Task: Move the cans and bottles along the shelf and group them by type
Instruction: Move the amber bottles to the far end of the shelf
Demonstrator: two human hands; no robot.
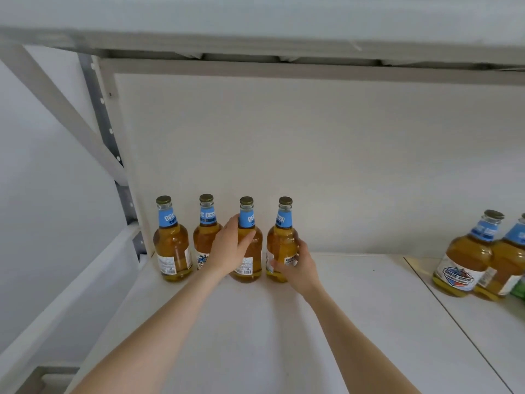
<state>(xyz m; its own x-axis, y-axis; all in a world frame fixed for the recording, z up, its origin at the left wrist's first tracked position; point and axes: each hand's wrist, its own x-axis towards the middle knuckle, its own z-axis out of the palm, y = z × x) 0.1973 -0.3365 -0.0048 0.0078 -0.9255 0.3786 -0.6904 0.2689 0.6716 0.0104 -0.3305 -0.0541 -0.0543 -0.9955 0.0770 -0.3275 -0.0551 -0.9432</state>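
Bottles stand four in a row at the back left of the white shelf (pixel 255 331), upright and close to the pale back panel (pixel 312 152). Counted from the left they are the first bottle (pixel 172 251), second bottle (pixel 205 237), third bottle (pixel 251 260) and fourth bottle (pixel 281 245). All are amber, with blue neck labels and gold caps.

Both bare forearms reach in from the near edge of the shelf, converging on the right half of the row. The left hand (pixel 228 248) sits between the second and third bottles. Its grip is clamped on the third bottle: the thumb lies across the front of the shoulder and a finger reaches up to the blue neck label. The right hand (pixel 299 265) comes in lower, its wrist bent leftward. Its grip is clamped on the fourth bottle — thumb across the lower label, fingers curled round the right side of the body.

Both held bottles have their bases on the shelf, as far as I can see.

Well apart on the right stand two further bottles (pixel 466 260) of the same kind, touching each other — something green (pixel 519 291) shows at the frame edge beside them, too cut off to identify.
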